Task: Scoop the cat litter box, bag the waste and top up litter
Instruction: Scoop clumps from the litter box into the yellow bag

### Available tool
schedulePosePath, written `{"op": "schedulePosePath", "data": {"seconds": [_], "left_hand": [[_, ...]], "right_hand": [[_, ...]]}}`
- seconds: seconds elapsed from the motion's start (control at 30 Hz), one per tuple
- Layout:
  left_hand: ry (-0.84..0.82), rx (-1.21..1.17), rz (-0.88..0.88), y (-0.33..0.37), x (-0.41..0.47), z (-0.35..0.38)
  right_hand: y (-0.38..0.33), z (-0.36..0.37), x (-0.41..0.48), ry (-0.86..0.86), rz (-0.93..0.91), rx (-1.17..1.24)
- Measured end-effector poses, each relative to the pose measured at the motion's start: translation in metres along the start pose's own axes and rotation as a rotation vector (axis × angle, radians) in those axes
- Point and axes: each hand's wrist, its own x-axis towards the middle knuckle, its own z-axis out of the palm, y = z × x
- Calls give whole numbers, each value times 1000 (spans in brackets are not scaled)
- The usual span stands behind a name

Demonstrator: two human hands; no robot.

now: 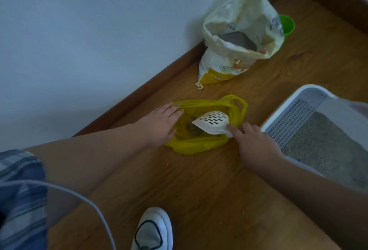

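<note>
i judge this about midway: waste is going into the bag, top-up not yet begun. my right grip [256,144] has its fingers curled on the handle of the white scoop [211,121], tipped over the yellow bag [199,146] on the floor, dark clumps [191,126] inside. my left grip [161,124] lies flat, fingers straight, on the bag's edge. the litter sack [225,64] stands open by the wall, the litter box [278,118] just right of the bag.

Slotted plastic scoop [212,123], thin yellow plastic bag [191,147], wood-grain floor [199,186].
</note>
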Motion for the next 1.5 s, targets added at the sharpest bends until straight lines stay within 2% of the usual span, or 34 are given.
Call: {"op": "schedulePosePath", "data": {"seconds": [0.27,0.47,0.53,0.63,0.8,0.97,1.3,1.5], "left_hand": [[-12,-20,3,1,5,-1],[-2,-23,5,4,4,-5],[-2,-19,6,6,4,-6],[10,-19,10,12,7,-8],[98,-33,53,34,22,-22],[157,-68,140,83,48,-39],[217,5,384,220,110,-55],[181,85,432,257,129,-47]], "right_hand": [[-13,-5,4,6,-17,-96],[-8,-5,3,2,-26,-61],[-5,-4,5,-59,-33,-26],[3,-1,6,-101,-36,164],[31,-20,-12,82,64,700],[83,-38,-48,92,224,874],[207,-26,-148,32,394,745],[256,8,-188,-173,456,548]]}}
